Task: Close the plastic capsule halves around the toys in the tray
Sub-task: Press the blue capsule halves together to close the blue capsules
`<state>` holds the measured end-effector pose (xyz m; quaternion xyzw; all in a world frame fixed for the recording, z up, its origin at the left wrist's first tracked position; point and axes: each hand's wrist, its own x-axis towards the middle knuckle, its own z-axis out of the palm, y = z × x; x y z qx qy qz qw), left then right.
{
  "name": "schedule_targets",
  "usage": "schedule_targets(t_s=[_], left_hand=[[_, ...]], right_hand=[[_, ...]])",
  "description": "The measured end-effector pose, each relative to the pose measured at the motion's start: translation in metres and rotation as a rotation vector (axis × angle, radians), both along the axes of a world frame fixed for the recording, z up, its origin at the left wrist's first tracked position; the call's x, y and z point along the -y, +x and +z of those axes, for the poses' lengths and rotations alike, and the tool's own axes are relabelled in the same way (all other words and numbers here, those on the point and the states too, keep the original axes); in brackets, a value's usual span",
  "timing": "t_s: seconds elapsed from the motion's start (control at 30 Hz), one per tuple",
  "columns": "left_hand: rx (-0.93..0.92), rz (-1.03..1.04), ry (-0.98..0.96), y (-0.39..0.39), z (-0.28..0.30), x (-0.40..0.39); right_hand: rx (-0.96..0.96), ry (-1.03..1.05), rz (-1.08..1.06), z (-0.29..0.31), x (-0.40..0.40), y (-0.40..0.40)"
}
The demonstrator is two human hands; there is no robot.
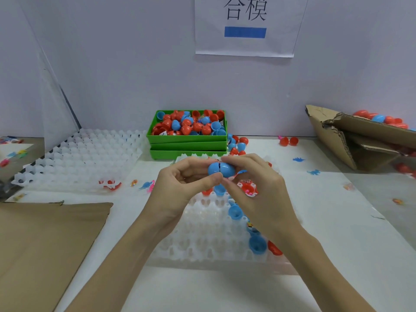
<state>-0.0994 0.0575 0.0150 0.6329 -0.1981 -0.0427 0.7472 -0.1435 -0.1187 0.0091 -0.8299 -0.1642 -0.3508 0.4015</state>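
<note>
The blue capsule [221, 169] sits up in the air between both hands, just above the far edge of the white tray [207, 242], its two halves pressed together with a thin seam showing down the middle. The left hand [180, 183] pinches the left half, thumb underneath and fingers curled over the top; the right hand [254, 188] grips the right half the same way.

Under the hands, the tray's pockets hold a few open blue halves [257, 244] and a red half [274, 248] along its right side. The right wrist covers several pockets, so what lies in them I cannot tell.

Behind the hands stands a stack of green bins [188, 140], the top one heaped with loose red and blue halves. A second white tray [83, 158] lies to the left on the desk [337, 221], a flat sheet of cardboard [45, 244] nearer. A torn cardboard box [360, 140] at the right is cut off by the frame. Small toys [314, 172] dot the desk, too tiny to make out. A paper sign [245, 25] hangs on the wall.
</note>
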Motion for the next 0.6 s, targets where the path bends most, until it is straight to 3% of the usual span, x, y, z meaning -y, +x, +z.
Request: schedule_targets(t_s=[0.33, 0.6], left_hand=[[0.006, 0.031, 0.051, -0.0003, 0.0038, -0.0034], [0.014, 0.084, 0.002, -0.0055, 0.0004, 0.0054]], right_hand=[[0.015, -0.133, -0.026, -0.0005, 0.0061, 0.0028], [-0.080, -0.080, 0.001, -0.0063, -0.0030, -0.0015]])
